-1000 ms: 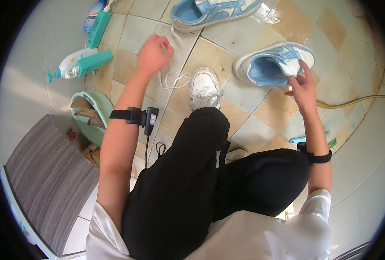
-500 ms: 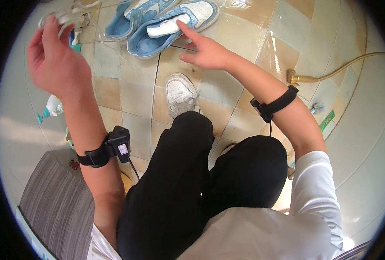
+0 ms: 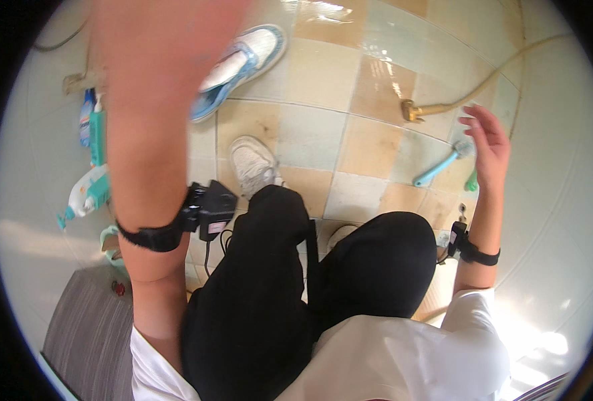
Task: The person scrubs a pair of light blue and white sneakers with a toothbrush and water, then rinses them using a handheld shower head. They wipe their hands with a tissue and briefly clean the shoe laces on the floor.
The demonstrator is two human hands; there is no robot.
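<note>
My left hand is raised at the top left, large and blurred, its fingers beyond the frame's upper edge. Whether it holds anything is hidden. Behind it, a blue and white sneaker lies on the wet tiles, partly covered by my hand and forearm. On the right, my right hand is open with loosely bent fingers and nothing in it. It hovers next to a scrub brush with a light blue handle and near the brass nozzle of a hose.
Left of my forearm stand a blue bottle, a green pump bottle and a tilted white and teal bottle along the wall. A grey wood-grain surface is at lower left. My white shoe rests on the tiled floor.
My right hand has left the sneaker and swung right, toward the brush. My left hand has come up and closer, and the white lace it held is out of sight.
</note>
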